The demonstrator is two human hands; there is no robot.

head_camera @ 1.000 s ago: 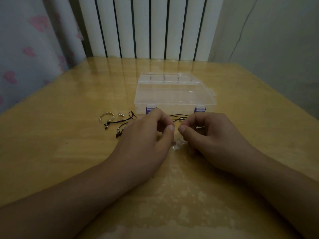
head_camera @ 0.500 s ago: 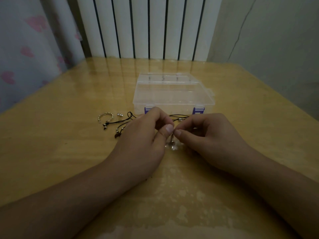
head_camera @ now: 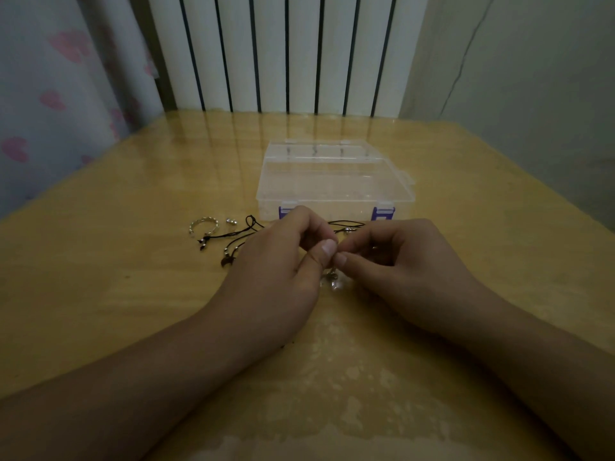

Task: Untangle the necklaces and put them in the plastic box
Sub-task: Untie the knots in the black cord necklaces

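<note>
A clear plastic box with purple latches lies closed on the wooden table, just beyond my hands. My left hand and my right hand meet fingertip to fingertip and pinch a necklace whose clear pendant hangs between the thumbs. A black cord runs behind my fingers toward the box. More tangled black-cord necklaces with small dark charms lie to the left of my left hand. How the cords cross under my hands is hidden.
A silver ring-like bracelet and a small silver bead lie at the left end of the tangle. A white radiator stands behind the table, a curtain to the left, and a wall to the right.
My hands have drawn closer until the thumbs touch, and the clear pendant now hangs a little higher between them. The box and the loose necklaces have not moved.
</note>
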